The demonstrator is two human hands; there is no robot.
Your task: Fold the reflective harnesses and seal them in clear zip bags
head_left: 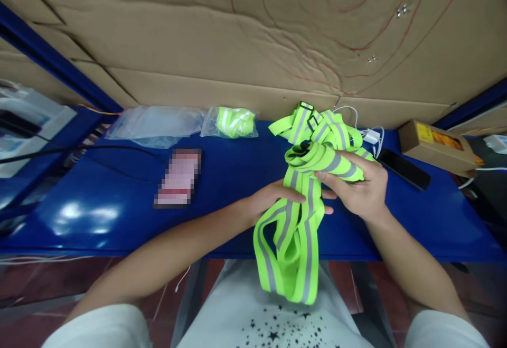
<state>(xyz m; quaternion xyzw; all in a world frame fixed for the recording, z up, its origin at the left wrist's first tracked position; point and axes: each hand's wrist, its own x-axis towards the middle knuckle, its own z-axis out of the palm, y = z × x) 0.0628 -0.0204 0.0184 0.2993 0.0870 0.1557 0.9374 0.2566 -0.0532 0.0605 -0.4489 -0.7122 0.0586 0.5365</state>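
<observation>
A neon-yellow reflective strap vest point(297, 221) with grey stripes hangs in long loops over the front edge of the blue table point(119, 216). My right hand point(362, 187) is closed round the bundled upper part of the straps, thumb on top. My left hand point(273, 197) lies under the hanging loops with its fingers stretched toward the right hand, touching the straps. Black buckles point(311, 118) show at the far end of the bundle.
A bagged folded vest point(233, 122) and empty clear bags point(154, 123) lie at the back. A phone with blurred screen point(179, 177) is on the left, a black phone point(404, 168) and a cardboard box point(435, 144) on the right. White charger cable point(370, 135) behind. Cardboard wall behind.
</observation>
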